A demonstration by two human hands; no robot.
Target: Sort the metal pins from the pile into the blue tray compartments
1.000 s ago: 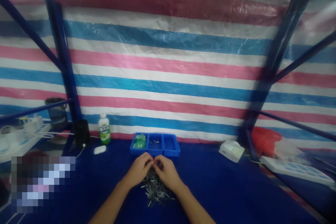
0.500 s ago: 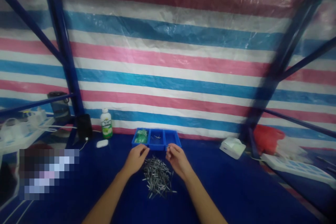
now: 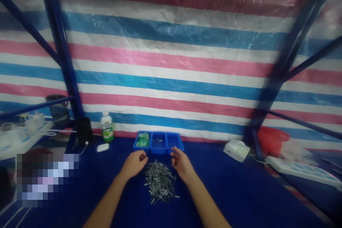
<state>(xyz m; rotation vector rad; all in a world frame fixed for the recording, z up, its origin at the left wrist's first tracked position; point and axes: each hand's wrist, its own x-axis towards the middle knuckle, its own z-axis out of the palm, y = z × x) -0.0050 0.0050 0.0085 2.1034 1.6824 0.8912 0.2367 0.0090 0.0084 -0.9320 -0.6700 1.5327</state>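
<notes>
A heap of short, thin, silvery metal pins (image 3: 159,181) lies on the blue table between my hands; their exact kind is too small to tell. My left hand (image 3: 135,164) is at the heap's upper left, its fingers curled in with thumb and fingertip together. Whatever it may hold is hidden. On the other side, my right hand (image 3: 182,164) hovers near the front of the blue three-part tray (image 3: 158,152), with fingers apart and nothing visible in them. Green-and-clear packets (image 3: 143,139) fill the tray's left compartment, and a few pins (image 3: 158,140) lie in the middle one.
A white-and-green bottle (image 3: 107,127), a white case (image 3: 103,147) and a black device (image 3: 83,130) stand at back left. A tissue pack (image 3: 236,150), red bag (image 3: 273,140) and power strip (image 3: 304,171) are at right. Blue metal posts (image 3: 64,57) frame a striped sheet (image 3: 171,64).
My right hand's fingers have parted from a pinch near the tray's right compartment. My left hand has drawn slightly left and down, its fingers curling more. The view has shifted a little.
</notes>
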